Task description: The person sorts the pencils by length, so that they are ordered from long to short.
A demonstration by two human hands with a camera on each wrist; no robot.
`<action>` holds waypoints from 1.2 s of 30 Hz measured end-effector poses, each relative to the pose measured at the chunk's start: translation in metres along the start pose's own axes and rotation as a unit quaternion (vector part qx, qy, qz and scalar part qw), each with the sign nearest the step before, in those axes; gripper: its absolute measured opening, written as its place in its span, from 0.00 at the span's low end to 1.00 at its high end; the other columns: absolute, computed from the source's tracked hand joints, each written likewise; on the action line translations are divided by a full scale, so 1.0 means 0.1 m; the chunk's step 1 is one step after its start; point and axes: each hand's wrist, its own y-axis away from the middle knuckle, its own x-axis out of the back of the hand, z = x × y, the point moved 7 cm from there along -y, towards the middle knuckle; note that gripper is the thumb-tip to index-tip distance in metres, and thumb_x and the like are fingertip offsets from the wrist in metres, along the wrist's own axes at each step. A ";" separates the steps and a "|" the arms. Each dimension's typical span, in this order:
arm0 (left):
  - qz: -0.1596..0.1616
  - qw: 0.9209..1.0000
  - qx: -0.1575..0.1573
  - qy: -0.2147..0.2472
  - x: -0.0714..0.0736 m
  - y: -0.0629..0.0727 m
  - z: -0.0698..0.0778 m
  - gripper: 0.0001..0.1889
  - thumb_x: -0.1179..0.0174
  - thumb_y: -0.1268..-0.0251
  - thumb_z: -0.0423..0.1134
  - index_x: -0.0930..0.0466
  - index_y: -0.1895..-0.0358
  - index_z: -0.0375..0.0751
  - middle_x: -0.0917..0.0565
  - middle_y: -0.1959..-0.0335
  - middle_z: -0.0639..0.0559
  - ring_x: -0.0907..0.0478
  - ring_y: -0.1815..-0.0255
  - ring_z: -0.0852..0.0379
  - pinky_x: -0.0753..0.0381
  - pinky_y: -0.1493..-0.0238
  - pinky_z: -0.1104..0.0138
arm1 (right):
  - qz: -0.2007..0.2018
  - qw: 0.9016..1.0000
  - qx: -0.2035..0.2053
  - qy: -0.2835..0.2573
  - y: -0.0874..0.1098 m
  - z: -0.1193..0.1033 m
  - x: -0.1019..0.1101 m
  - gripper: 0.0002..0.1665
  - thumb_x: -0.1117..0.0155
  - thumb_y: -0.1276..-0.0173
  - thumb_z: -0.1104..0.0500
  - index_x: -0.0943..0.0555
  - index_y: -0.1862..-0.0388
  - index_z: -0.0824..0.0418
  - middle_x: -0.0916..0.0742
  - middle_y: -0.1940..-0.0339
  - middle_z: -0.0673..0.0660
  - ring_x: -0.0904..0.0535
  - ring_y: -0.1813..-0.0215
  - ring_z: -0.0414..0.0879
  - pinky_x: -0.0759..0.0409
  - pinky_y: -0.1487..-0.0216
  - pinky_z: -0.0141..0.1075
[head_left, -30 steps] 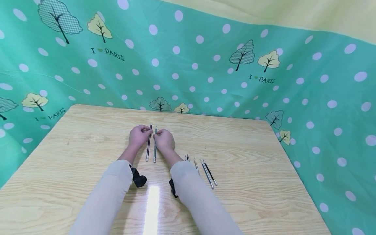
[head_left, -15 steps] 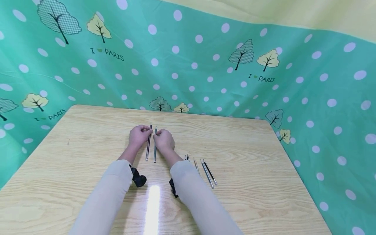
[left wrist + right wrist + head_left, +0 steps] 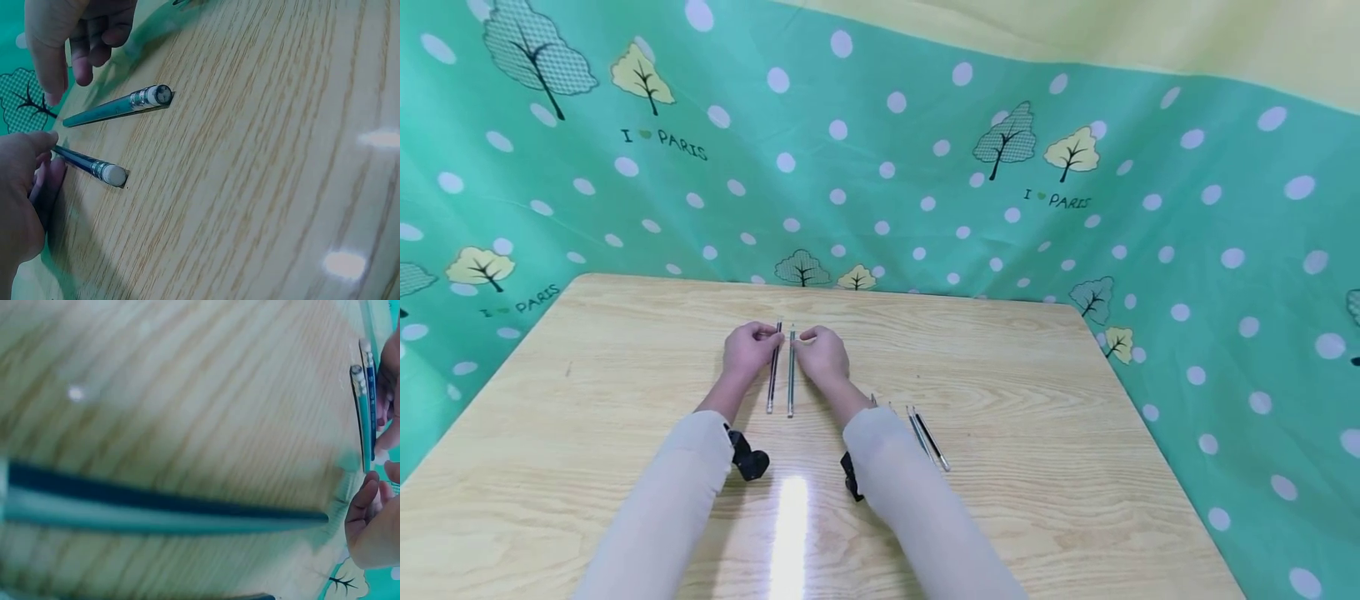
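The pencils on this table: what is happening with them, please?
A person's left hand holds the dark pencil near its far end. The right hand is at the green pencil's far end; whether it touches is unclear. These two lie side by side, apart. More pencils lie further right, partly behind the sleeve.
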 end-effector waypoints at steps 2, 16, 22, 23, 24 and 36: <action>0.001 1.000 0.005 0.003 0.00 0.00 -0.01 0.17 0.43 0.36 0.45 0.21 0.49 0.38 0.21 0.62 0.45 0.25 0.68 0.57 0.23 0.70 0.72 | -0.004 1.000 0.006 -0.005 -0.01 0.00 0.01 0.12 0.35 0.39 0.47 0.18 0.59 0.49 0.14 0.64 0.48 0.21 0.64 0.42 0.25 0.63 0.34; -0.012 1.000 0.009 0.020 -0.04 0.00 -0.01 0.19 0.43 0.36 0.46 0.22 0.50 0.37 0.24 0.62 0.47 0.28 0.65 0.57 0.25 0.70 0.73 | -0.021 0.999 0.039 -0.016 0.02 0.01 0.23 0.13 0.36 0.37 0.48 0.18 0.59 0.53 0.16 0.68 0.50 0.24 0.69 0.41 0.26 0.68 0.32; -0.029 0.999 0.011 0.027 -0.04 0.05 0.05 0.20 0.43 0.36 0.47 0.23 0.47 0.38 0.24 0.58 0.46 0.28 0.64 0.56 0.26 0.69 0.74 | -0.032 0.998 0.042 -0.023 0.04 0.05 0.31 0.15 0.36 0.37 0.48 0.19 0.56 0.53 0.17 0.72 0.50 0.25 0.74 0.41 0.27 0.74 0.31; -0.031 0.999 0.009 0.029 -0.04 0.06 0.06 0.20 0.44 0.35 0.47 0.24 0.47 0.37 0.24 0.58 0.45 0.28 0.65 0.57 0.26 0.70 0.74 | -0.035 0.998 0.041 -0.026 0.04 0.05 0.32 0.15 0.36 0.37 0.48 0.19 0.55 0.54 0.18 0.73 0.50 0.25 0.75 0.41 0.28 0.75 0.31; -0.034 0.999 0.008 0.031 -0.03 0.07 0.08 0.20 0.44 0.35 0.47 0.24 0.46 0.37 0.24 0.58 0.45 0.28 0.65 0.57 0.26 0.70 0.74 | -0.038 0.998 0.041 -0.028 0.04 0.05 0.33 0.15 0.37 0.37 0.48 0.19 0.55 0.54 0.18 0.74 0.49 0.25 0.76 0.41 0.28 0.76 0.31; -0.050 0.998 -0.039 0.010 -0.03 0.16 0.28 0.24 0.45 0.35 0.50 0.25 0.45 0.35 0.24 0.53 0.41 0.27 0.55 0.49 0.26 0.63 0.70 | -0.066 0.996 0.048 -0.048 0.10 0.09 0.48 0.16 0.37 0.37 0.48 0.20 0.53 0.54 0.19 0.75 0.49 0.25 0.79 0.41 0.28 0.80 0.29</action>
